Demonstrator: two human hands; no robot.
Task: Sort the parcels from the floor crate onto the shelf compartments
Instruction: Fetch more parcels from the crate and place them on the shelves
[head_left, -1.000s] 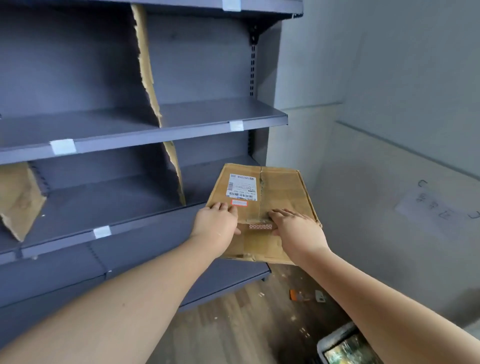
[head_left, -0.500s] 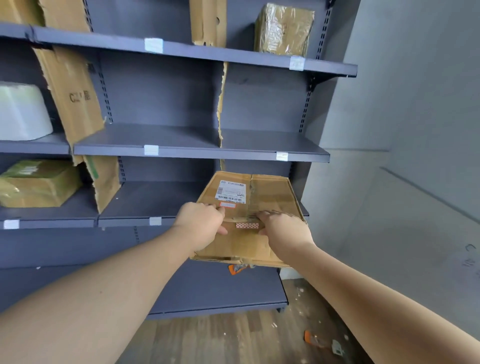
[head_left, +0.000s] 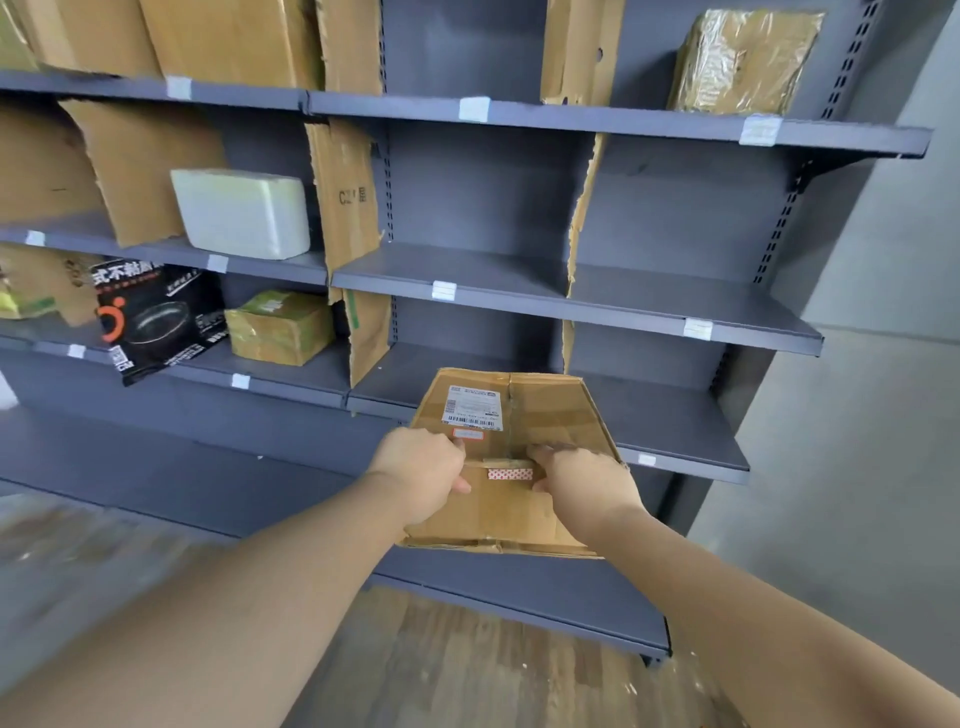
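A flat cardboard parcel (head_left: 550, 410) is held in the air in front of the grey shelf unit (head_left: 571, 307), level with the front edge of a lower shelf in the right-hand bay. Whether it touches that edge cannot be told. A white shipping label (head_left: 472, 407) is carried on its upper face, and a red-dotted tape strip (head_left: 510, 473) on its near face. The parcel is gripped at its near edge by the left hand (head_left: 421, 467) and the right hand (head_left: 582, 480), with fingers curled over the top and thumbs pressed to the near face. The shelves are split by torn cardboard dividers (head_left: 345, 197). A white foam box (head_left: 241, 213), a black printed box (head_left: 156, 319), a taped brown parcel (head_left: 280, 327) and a film-wrapped parcel (head_left: 745, 62) are seen in other compartments. Wooden floor (head_left: 467, 665) lies below.
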